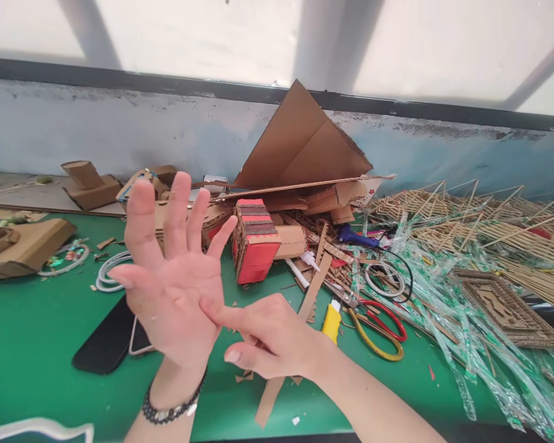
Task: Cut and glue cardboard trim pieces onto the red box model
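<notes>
Head view, near field: your left hand (pixel 175 289) is raised palm-up with its fingers (pixel 141 215) spread apart and empty; a dark bead bracelet (pixel 170 411) sits on that wrist. Your right hand (pixel 270 337) holds nothing either: its index finger is extended and presses the heel of the left palm, the other fingers curled loosely together. Both hands hover above the green table (pixel 28 344), clear of it. Nearest things beneath them: a black phone (pixel 104 344) lying flat just left of the left wrist, and a long cardboard strip (pixel 289 344) running under the right hand. Judgement: the strip is light and stiff along its length but creases easily; pinch it near mid-length by the edges. Just right, a yellow utility knife (pixel 331 320) and scissors (pixel 378 329) with red and yellow loops; take the knife by its body, since you cannot tell whether the blade is out. Further back, a red-and-brown cardboard block (pixel 255 246) stands upright, probably hollow, light and crushable; grip its opposite side faces gently. Behind it, a heap of cardboard scrap under a large folded cardboard sheet (pixel 305 144). Far right, bamboo-stick frames (pixel 489 221) and clear plastic wrappers (pixel 447 307), the frames likely fragile, the wrappers slippery.
</notes>
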A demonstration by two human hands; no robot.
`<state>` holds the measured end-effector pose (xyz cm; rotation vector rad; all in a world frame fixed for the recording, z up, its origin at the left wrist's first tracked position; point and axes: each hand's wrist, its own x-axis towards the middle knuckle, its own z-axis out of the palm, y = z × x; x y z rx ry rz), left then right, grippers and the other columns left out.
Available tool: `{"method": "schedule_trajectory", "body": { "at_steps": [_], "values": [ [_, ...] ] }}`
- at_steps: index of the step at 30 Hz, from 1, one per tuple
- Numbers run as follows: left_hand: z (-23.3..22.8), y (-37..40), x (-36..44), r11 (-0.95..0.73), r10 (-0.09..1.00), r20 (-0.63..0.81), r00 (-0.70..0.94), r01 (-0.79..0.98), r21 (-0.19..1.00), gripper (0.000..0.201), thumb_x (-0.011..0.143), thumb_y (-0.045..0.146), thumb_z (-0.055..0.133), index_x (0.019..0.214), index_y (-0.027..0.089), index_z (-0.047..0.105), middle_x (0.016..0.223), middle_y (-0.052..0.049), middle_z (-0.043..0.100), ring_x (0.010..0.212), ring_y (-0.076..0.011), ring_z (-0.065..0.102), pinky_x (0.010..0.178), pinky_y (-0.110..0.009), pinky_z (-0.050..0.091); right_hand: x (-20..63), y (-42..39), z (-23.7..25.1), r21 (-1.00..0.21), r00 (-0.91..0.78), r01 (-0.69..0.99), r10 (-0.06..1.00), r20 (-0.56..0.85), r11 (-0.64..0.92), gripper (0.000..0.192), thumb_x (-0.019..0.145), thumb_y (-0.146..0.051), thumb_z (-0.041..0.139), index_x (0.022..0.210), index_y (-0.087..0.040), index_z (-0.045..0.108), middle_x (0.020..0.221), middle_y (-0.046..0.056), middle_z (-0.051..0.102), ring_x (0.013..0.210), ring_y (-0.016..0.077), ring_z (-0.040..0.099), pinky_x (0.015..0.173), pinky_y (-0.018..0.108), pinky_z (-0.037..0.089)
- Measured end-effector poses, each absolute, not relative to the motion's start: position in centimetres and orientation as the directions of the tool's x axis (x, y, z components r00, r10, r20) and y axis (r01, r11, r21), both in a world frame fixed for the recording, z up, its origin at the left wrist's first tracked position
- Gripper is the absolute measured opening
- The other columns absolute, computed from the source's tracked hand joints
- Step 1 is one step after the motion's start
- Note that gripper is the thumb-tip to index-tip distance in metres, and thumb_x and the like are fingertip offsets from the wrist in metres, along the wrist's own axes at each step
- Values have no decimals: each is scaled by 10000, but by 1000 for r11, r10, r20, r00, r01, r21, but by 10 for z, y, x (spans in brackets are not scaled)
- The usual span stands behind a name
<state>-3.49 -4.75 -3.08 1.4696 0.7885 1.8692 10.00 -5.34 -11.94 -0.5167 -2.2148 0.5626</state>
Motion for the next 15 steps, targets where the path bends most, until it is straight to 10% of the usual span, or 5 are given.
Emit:
{"method": "schedule_trajectory", "body": {
  "at_steps": [15],
  "values": [
    [-17,-18,-49,-584,811,572,-121,-121,803,672,1014,839,161,1485,517,517,1723,126,391,1621,-258,377,1170,-518,576,121,-41,-116,-326,-447,226,395,803,918,553,1165,-518,265,1460,-197,603,649,-46,655,521,133,538,557,300,410]
  ]
}}
